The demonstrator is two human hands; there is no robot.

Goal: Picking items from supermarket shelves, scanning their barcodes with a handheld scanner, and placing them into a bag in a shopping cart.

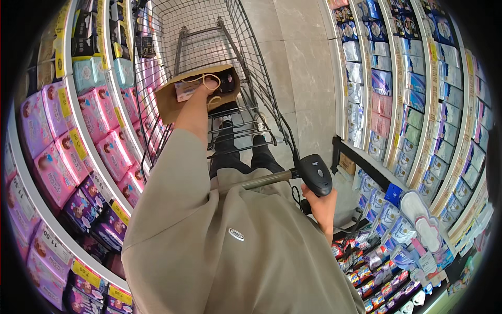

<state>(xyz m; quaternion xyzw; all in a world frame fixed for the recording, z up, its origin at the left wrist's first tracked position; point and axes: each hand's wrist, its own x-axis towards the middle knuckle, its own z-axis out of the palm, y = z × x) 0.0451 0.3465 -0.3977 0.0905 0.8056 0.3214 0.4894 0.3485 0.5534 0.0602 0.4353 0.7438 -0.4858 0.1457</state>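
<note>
My left hand (207,87) reaches into a brown paper bag (166,100) that stands in the wire shopping cart (251,43); the bag's cord handle (212,75) loops over my fingers. Beside my fingers, inside the bag, a pale box (184,90) and a dark item (227,80) show. Whether the fingers grip anything is hidden. My right hand (319,198) is closed around the handle of a black handheld scanner (315,174), held at the right end of the cart's push bar (261,180).
Shelves of pink and purple packs (55,172) with price tags curve along the left. On the right, shelves hold blue, white and pink packs (380,104). A lower display of small colourful packs (376,274) stands at the bottom right. A tiled floor (308,74) runs between the shelves.
</note>
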